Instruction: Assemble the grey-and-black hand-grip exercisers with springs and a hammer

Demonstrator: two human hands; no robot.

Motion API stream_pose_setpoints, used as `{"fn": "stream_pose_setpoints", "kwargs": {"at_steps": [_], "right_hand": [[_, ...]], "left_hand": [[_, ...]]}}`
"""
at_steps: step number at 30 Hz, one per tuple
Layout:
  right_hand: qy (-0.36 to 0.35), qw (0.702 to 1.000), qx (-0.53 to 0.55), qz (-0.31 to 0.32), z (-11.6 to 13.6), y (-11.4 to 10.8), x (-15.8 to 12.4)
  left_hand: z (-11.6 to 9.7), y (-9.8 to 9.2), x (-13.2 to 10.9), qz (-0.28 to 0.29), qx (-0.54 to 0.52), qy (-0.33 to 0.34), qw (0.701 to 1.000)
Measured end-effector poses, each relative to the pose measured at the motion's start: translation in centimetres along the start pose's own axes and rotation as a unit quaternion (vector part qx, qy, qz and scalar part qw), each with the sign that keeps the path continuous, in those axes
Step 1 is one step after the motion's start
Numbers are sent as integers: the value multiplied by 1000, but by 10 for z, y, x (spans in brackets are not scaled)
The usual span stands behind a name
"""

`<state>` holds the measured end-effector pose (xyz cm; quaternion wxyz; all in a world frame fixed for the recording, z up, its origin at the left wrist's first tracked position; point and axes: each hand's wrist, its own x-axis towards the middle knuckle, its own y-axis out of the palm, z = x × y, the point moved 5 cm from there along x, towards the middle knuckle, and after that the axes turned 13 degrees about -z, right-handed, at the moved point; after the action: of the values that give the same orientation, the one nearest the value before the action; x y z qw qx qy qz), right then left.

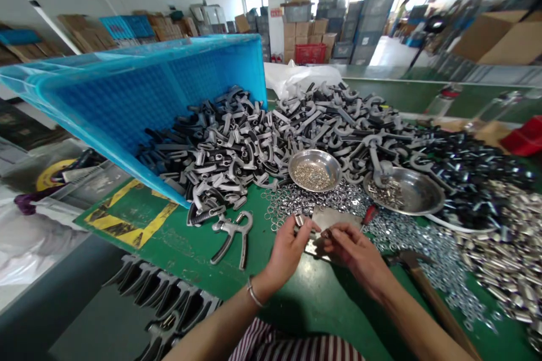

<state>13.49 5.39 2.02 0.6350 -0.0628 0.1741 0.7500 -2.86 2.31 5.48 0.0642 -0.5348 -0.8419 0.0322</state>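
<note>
My left hand is closed round a small ribbed metal piece that looks like a spring, its end showing above the fingers. Close beside it, my right hand pinches a small dark part whose kind I cannot make out. Both hands are over a flat metal plate on the green table. Behind the plate stands a metal bowl of tiny brass-coloured pieces. To its right is a second metal bowl with small metal pins. A grey clamp-like tool with two handles lies left of my left hand.
A tipped blue crate spills grey and black handles across the table. Metal rings, washers and metal cylinders lie heaped around. A hammer rests by my right forearm. Several handled tools fill a grey bin.
</note>
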Motion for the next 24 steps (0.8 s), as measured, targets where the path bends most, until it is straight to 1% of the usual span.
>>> {"fn": "stream_pose_setpoints", "kwargs": {"at_steps": [1,2,4,7,10,13,15,16,17,18,20,21,23,24], "right_hand": [[38,997,65,-4,-2,-3,-4],[60,992,110,-7,-3,-5,-7],[81,984,157,-7,-6,-5,-12],[100,978,185,13,-11,-3,-12],[97,981,166,24,-12,-6,-12],[40,995,95,7,-7,-14,-16],[-40,999,7,-34,1,-22,-20],[-98,992,-52,-61,6,-26,-23],[-165,976,-114,-86,13,-30,-26],[-239,950,-173,-103,21,-32,-29],[-379,882,-259,-106,34,-30,-37],[-434,848,-288,-96,38,-26,-40],[-504,792,-335,-80,42,-20,-46],[-518,773,-359,-75,41,-17,-47]], "left_hand": [[-2,12,0,18,5,20,1000],[-4,21,-1,30,13,33,999],[-3,34,-3,39,40,47,997],[-1,43,-7,43,67,55,995],[3,47,-10,40,72,46,996],[5,50,-12,32,76,26,996],[3,52,-14,31,72,20,997],[0,54,-15,33,67,19,997],[-3,54,-17,36,59,17,997],[-6,55,-18,40,48,16,998],[-12,56,-21,50,25,16,998],[-14,56,-22,54,17,14,998],[-15,55,-22,53,11,6,999],[-14,55,-22,50,13,-2,999]]}}
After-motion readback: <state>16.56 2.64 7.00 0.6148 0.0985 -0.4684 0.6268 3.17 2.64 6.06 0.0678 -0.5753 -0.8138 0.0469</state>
